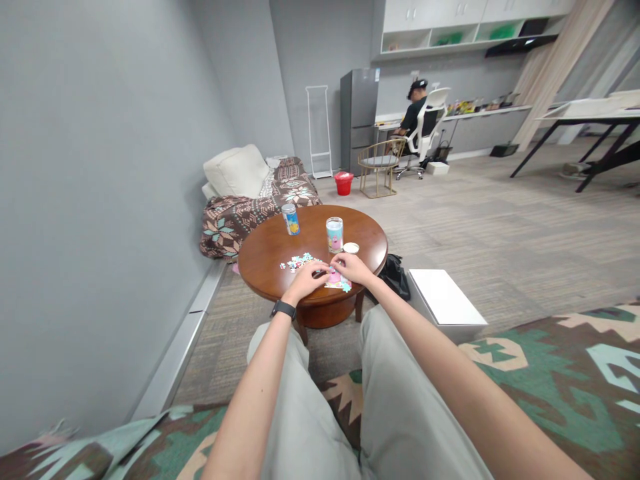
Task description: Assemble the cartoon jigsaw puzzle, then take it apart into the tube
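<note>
On the round wooden table (265, 267), a partly joined jigsaw puzzle (336, 278) with a pink figure lies between my hands. My left hand (309, 277), with a dark band on its wrist, reaches the puzzle's upper left side with its fingers curled together. From the other side comes my right hand (353, 267), its fingers bent and pinched at the top edge. Both sets of fingertips nearly meet over a small puzzle piece, mostly hidden by them. Loose puzzle pieces (299, 261) lie in a pile just beyond my left hand.
Past my right hand stand a picture-printed canister (335, 235) and a round lid (351, 248). A second canister (290, 220), capped, is farther left. A white box (447, 297) and a black bag (396, 277) sit right of the table. Someone sits at a desk (414, 113) behind.
</note>
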Tool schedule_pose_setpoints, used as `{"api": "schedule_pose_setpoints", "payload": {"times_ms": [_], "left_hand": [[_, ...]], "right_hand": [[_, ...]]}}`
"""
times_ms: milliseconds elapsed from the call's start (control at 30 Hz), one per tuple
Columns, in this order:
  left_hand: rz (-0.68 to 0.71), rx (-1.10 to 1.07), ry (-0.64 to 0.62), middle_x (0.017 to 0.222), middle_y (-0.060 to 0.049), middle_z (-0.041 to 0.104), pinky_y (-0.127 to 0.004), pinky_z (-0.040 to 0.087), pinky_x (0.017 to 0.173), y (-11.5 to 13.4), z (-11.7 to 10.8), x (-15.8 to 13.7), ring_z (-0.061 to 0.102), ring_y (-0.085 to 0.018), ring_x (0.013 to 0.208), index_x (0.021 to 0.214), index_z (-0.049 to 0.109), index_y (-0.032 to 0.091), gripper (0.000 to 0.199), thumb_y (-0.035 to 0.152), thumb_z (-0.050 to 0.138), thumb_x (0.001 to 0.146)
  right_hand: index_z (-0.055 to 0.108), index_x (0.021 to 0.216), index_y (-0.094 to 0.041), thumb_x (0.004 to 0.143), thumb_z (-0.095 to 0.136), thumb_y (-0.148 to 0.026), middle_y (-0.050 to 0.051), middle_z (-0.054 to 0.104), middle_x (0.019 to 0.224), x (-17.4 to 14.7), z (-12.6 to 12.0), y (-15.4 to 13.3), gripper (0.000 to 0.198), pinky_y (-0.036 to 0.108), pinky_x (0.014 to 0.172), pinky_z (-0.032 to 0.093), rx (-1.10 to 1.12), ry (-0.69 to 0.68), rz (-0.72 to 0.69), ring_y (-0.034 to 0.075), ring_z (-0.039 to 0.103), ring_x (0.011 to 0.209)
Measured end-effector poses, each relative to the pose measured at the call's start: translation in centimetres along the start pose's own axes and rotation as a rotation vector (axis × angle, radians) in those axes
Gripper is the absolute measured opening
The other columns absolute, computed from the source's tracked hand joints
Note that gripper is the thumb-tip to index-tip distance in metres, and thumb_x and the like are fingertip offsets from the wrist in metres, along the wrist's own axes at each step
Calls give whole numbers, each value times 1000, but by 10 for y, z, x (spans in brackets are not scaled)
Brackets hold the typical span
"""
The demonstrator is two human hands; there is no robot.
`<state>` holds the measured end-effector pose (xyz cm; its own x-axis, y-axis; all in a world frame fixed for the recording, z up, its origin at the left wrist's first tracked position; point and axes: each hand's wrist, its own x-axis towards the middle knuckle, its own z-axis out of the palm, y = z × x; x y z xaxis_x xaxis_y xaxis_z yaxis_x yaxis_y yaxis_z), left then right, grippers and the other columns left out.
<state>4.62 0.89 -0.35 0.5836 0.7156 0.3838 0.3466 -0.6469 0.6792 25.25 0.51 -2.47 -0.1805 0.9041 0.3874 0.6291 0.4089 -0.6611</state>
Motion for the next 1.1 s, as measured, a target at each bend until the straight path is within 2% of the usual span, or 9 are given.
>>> {"api": "schedule_pose_setpoints", "payload": {"times_ms": [200, 400, 467, 533, 633, 867, 1000, 1100], "left_hand": [[-60, 5, 99, 96, -6, 70, -36, 50, 91, 7, -3, -2, 64, -20, 94, 90, 69, 18, 10, 24, 64, 84], [115, 195, 103, 91, -5, 69, -37, 48, 91, 22, 7, -5, 62, -20, 93, 88, 71, 20, 10, 20, 62, 88], [183, 193, 48, 98, -5, 69, -37, 48, 92, 30, 17, -6, 62, -20, 96, 95, 73, 21, 11, 23, 64, 88], [273, 216, -88, 105, -5, 69, -37, 48, 94, 35, 26, -7, 61, -21, 101, 99, 74, 23, 15, 26, 69, 86], [324, 282, -218, 104, -6, 68, -38, 48, 93, 37, 37, -6, 60, -22, 102, 95, 76, 21, 12, 24, 71, 84], [219, 155, -144, 98, -4, 70, -37, 48, 94, 28, 32, -4, 62, -20, 99, 85, 75, 21, 11, 20, 65, 89], [140, 123, -124, 97, -4, 70, -35, 50, 89, 29, 29, -3, 62, -20, 96, 91, 70, 20, 8, 17, 66, 85], [66, 84, -89, 97, -4, 69, -32, 51, 82, 30, 28, 0, 63, -19, 90, 94, 67, 19, 14, 16, 69, 81]], "right_hand": [[68, 87, -16, 87, 55, -19, 4, 70, 85, 0, 1, 0, 13, 26, 72, 44, 1, 64, -40, 15, 60, 76], [66, 81, -16, 85, 55, -19, 4, 67, 81, 1, 1, 0, 12, 27, 72, 43, 21, 131, -32, 15, 57, 73], [65, 80, -16, 85, 56, -19, 3, 67, 79, 2, 1, -1, 11, 26, 71, 43, 37, 132, -22, 14, 57, 72], [65, 79, -17, 85, 55, -19, 3, 66, 79, 1, 0, -1, 11, 26, 70, 43, 52, 136, -16, 14, 56, 71], [65, 79, -16, 85, 55, -19, 3, 66, 79, 1, 0, -1, 12, 26, 70, 43, 58, 138, -4, 14, 56, 70], [65, 79, -16, 84, 55, -18, 3, 66, 79, 3, 0, 0, 11, 26, 71, 43, 31, 122, 8, 14, 55, 70], [66, 79, -16, 84, 55, -17, 3, 65, 79, 5, 1, 1, 12, 28, 73, 44, 3, 122, 37, 15, 56, 73], [68, 79, -16, 83, 56, -16, 5, 65, 84, 6, 2, 3, 12, 31, 83, 46, -46, 150, 13, 17, 58, 83]]}}
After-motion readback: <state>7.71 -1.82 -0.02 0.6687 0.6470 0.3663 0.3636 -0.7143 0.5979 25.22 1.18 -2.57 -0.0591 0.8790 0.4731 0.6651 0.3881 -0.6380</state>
